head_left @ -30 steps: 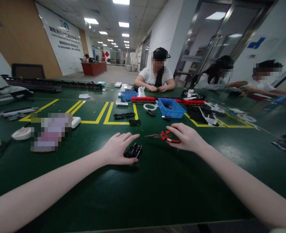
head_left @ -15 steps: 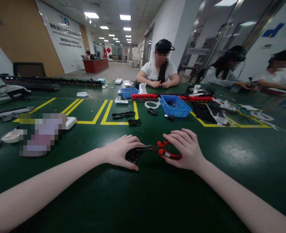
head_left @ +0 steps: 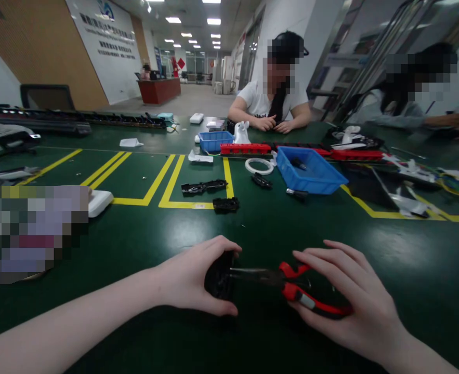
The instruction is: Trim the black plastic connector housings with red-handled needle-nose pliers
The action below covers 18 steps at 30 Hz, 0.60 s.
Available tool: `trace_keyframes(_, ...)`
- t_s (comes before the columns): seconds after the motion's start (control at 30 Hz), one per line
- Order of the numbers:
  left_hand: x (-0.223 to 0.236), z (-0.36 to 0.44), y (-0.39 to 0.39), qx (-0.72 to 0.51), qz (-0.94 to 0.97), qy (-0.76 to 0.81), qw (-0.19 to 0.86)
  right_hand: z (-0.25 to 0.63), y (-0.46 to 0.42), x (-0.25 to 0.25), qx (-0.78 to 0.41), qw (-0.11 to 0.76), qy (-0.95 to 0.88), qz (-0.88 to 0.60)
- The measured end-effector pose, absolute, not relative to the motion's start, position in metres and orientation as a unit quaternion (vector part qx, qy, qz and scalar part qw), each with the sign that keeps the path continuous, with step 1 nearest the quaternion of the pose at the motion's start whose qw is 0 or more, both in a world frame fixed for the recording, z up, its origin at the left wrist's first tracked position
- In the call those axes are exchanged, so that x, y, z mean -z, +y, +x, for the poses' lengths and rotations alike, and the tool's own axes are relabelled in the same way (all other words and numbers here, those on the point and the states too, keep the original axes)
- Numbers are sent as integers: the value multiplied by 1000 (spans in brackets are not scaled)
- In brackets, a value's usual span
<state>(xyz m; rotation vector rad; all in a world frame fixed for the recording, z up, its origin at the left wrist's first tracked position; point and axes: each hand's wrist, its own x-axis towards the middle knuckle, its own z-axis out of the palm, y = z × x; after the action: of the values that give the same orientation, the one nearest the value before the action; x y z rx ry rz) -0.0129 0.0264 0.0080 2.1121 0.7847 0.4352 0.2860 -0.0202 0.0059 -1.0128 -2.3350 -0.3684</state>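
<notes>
The two hands are apart, each around something of its own. The left hand curls its thumb and fingers around a black part, low over the middle of the near bench. The right hand has the red handles of a pair of pliers between thumb and fingers; the handles stand spread, and the slim nose points left, its tips at the black part's right side. Whether the tips grip the part cannot be told. Beyond the hands, a short black piece lies by the corner of a yellow tape outline, with a longer black piece inside it. Farther right are a white ring and a blue tray with dark items in it. Red strips lie behind, and a person in a white shirt sits across the bench.
</notes>
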Motion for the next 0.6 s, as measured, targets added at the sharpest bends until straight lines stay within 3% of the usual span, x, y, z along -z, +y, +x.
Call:
trace_keyframes(0.23,-5,-10,31,-150,824,334,433,284,-24,-2,62,281,-862,-419)
trace_keyframes(0.6,1,-10,32,-154,836,329,411,292,-18,6,55,250,-882,-396)
